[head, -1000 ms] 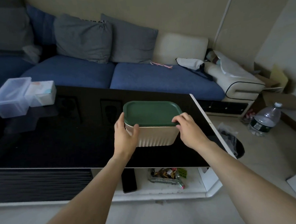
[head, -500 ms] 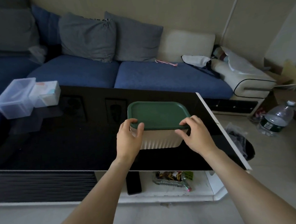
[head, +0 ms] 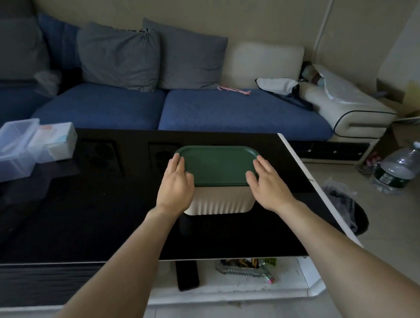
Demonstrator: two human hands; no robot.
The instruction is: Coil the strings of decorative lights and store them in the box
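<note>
A cream ribbed box (head: pixel 219 202) with a dark green lid (head: pixel 219 164) stands on the black glossy table (head: pixel 85 214), near its right end. My left hand (head: pixel 175 186) lies flat on the lid's left edge, fingers straight and pointing away from me. My right hand (head: pixel 266 180) presses the lid's right edge the same way, thumb on the front rim. The lid covers the box, so its contents are hidden. No string of lights shows in the head view.
A clear plastic container (head: pixel 10 149) and a white box (head: pixel 54 141) sit at the table's far left. A blue sofa (head: pixel 201 110) with grey cushions runs behind. A water bottle (head: pixel 399 168) and a black bag (head: pixel 347 205) are on the floor at right.
Both hands left the box's side walls and moved up onto the lid's edges, fingers now straightened. The box stayed in place on the table.
</note>
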